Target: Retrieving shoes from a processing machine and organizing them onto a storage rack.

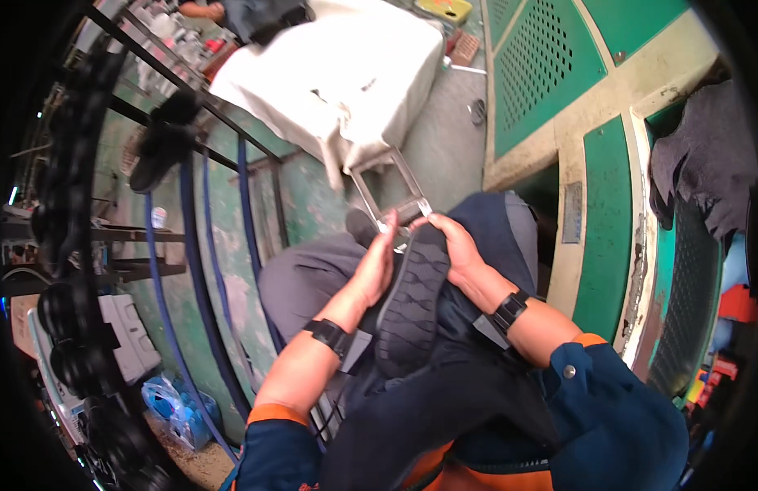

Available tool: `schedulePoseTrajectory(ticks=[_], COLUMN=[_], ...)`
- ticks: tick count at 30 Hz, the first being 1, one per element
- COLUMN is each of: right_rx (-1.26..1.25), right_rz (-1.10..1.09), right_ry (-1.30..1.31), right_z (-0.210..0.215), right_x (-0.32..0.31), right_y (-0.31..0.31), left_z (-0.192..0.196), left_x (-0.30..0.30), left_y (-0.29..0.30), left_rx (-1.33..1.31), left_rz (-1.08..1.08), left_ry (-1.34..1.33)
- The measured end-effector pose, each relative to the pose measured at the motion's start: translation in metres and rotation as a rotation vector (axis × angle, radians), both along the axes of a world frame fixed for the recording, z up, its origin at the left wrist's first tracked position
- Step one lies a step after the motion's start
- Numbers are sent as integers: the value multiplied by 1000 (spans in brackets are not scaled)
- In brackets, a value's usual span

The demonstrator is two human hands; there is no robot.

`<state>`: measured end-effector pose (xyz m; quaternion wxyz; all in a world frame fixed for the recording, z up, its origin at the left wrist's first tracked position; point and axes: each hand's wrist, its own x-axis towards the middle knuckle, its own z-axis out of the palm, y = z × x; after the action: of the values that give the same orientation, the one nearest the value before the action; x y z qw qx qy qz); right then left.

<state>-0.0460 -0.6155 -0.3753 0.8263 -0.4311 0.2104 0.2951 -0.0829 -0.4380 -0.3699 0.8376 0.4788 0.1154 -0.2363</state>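
Observation:
A dark shoe point(411, 299) rests sole outward in front of me, its ridged tread facing up and its toe pointing away. It sits at the end of a bent, dark-trousered leg. My left hand point(379, 260) presses along the left side of the toe end, fingers pointing forward. My right hand point(459, 250) grips the toe's right side, the thumb at its tip and the other fingers hidden. Just past my fingertips stands a grey metal frame point(389, 155); whether either hand touches it I cannot tell. Black bands circle both wrists.
A table or stand under a white cloth point(338, 65) is ahead. Green perforated metal panels point(542, 65) run along the right, with a grey cloth point(710, 159) hanging there. Blue and black rails point(195, 237) stand at left, near a blue plastic bag point(178, 409). Another person's hand point(203, 10) shows far left.

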Motion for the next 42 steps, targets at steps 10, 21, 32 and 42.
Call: schedulePoseTrajectory(ticks=[10, 21, 32, 42], right_rx=[29, -85, -63, -323], right_rz=[8, 59, 436, 275], right_ry=[-149, 74, -446, -804], right_z=[5, -18, 25, 17], right_x=[-1, 10, 32, -6], right_y=[-5, -5, 31, 43], left_z=[-15, -15, -7, 3], left_x=[24, 13, 26, 9], left_y=[1, 6, 7, 11], left_rx=[114, 147, -198, 91], left_rz=[4, -48, 277, 165], left_ry=[-65, -70, 397, 75])
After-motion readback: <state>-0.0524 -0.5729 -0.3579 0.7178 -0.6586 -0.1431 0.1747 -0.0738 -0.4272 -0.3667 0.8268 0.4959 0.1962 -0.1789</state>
